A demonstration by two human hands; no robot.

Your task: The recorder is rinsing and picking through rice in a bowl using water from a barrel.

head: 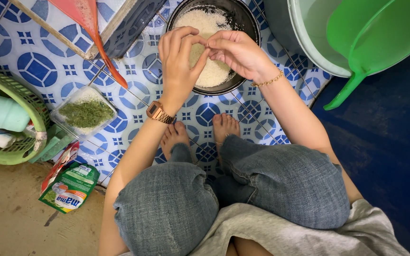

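hands [205, 54] perhaps pinching, above rice pot [247, 21]

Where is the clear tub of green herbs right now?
In the head view, the clear tub of green herbs sits on the tiled floor, left of the left hand, beside the green basket.

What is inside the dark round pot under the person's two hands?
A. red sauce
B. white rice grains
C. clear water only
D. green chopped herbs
B: the dark pot holds a heap of white rice, and the left hand and right hand meet just above it.
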